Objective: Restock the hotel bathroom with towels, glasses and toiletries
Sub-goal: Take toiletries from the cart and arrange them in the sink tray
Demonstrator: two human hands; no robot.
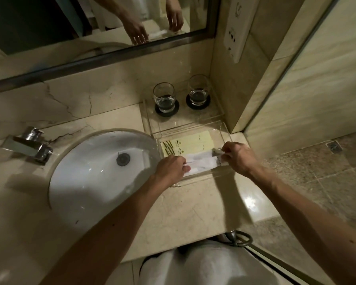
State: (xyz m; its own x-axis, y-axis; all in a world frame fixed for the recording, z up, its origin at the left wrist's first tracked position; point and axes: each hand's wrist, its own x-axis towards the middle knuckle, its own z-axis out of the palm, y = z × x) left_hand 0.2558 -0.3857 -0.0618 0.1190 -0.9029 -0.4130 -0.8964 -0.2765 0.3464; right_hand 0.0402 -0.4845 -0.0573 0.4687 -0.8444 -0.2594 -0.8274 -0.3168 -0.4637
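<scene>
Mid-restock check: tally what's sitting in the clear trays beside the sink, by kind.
Glasses: 2
Dark coasters: 2
Yellow packets: 2
White packet, gripped by left hand and right hand: 1
Total: 7

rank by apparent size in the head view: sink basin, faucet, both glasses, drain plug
1. sink basin
2. faucet
3. glass nearer the sink and glass by the wall: look alike, tied
4. drain plug
</scene>
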